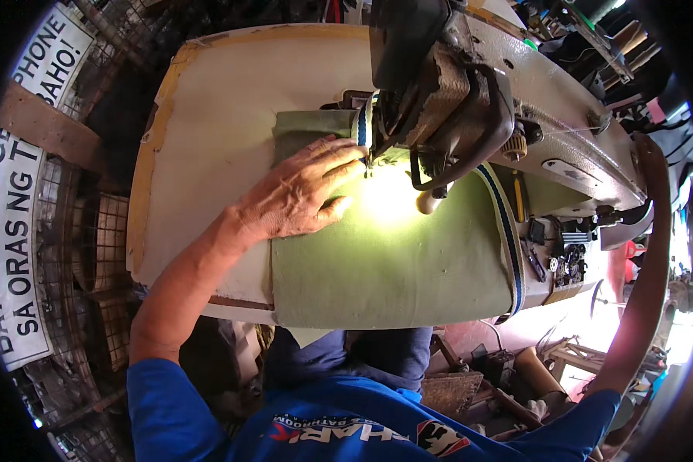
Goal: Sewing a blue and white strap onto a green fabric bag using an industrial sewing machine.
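Note:
My left hand [304,185] lies flat on a grey-green cloth [393,285], fingers stretched out. Its fingertips touch the blue-and-white striped strap [363,127] just left of the presser foot [369,165] of the sewing machine [458,100]. From under the machine head, the strap curves down along the cloth's right edge. Bright light falls on the cloth around the needle area. My right arm [641,308] reaches up along the far right, and my right hand [648,150] is by the machine's handwheel [627,231]. Its fingers do not show clearly.
Right of the cloth lie a yellow-handled tool [520,199], small snips [533,260] and a tray of bobbins and metal parts [568,268]. The pale table [200,154] has worn, taped edges. A wire grille with white signs [23,254] stands at the left.

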`<state>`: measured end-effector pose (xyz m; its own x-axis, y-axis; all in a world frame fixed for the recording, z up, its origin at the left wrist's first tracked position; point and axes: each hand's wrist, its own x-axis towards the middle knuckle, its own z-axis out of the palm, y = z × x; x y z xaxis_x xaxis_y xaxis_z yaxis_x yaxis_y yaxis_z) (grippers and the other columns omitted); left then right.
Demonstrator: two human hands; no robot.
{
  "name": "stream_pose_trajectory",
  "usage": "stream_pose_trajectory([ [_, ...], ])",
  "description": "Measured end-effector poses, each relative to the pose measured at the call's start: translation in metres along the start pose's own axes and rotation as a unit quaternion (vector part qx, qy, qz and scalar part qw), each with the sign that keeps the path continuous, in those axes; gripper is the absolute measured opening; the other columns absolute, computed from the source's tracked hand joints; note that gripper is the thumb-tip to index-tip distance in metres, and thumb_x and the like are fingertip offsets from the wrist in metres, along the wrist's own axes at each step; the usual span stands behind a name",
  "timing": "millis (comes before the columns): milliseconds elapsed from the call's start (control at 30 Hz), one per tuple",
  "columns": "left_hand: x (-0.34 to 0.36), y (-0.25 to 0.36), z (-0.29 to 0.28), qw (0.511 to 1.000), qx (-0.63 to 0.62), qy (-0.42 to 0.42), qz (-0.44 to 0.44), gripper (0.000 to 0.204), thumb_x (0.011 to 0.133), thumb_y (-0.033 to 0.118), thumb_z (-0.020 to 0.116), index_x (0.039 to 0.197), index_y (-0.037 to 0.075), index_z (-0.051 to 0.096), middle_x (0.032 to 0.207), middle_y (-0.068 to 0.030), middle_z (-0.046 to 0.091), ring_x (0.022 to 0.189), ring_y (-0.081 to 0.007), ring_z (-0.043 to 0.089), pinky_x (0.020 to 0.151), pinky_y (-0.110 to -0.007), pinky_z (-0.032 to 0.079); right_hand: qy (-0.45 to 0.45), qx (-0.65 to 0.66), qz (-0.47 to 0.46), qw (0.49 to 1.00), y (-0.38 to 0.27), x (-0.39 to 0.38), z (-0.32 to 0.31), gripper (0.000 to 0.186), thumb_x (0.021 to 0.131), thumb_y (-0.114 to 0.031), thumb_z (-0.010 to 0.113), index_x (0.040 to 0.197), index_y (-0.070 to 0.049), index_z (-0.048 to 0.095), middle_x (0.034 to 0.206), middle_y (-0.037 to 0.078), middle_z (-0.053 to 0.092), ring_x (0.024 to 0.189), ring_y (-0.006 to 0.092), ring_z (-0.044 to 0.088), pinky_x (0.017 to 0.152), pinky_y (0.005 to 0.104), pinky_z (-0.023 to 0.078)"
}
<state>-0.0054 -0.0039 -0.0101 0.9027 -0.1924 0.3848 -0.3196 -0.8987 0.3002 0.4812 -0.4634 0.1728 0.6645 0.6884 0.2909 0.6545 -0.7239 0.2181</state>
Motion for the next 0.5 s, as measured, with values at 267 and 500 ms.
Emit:
stream_pose_trajectory([
  [267, 0.002, -0.002, -0.002, 1.0, 0.011, 0.0, -0.008, 0.048, 0.081, 0.012, 0.069, 0.125, 0.001, 0.056, 0.132, -0.0194, 0.053, 0.129, -0.0354, 0.048, 0.115, -0.045, 0.037, 0.09, -0.086, -0.097, 0.987, 0.032, -0.046, 0.023, 0.036, 0.092, -0.013, 0.053, 0.124, 0.0, 0.058, 0.118, 0.019, 0.063, 0.103, 0.0322, 0.062, 0.091, 0.0411, 0.048],
  [500, 0.001, -0.002, 0.001, 0.999, -0.025, 0.022, -0.019, 0.041, 0.08, 0.01, 0.069, 0.119, 0.001, 0.059, 0.13, -0.0167, 0.054, 0.13, -0.0331, 0.048, 0.113, -0.046, 0.038, 0.343, 0.077, 0.031, 0.936, -0.013, -0.182, 0.105, 0.04, 0.1, -0.026, 0.044, 0.128, 0.0, 0.058, 0.111, 0.013, 0.066, 0.1, 0.0233, 0.064, 0.089, 0.0361, 0.05],
])
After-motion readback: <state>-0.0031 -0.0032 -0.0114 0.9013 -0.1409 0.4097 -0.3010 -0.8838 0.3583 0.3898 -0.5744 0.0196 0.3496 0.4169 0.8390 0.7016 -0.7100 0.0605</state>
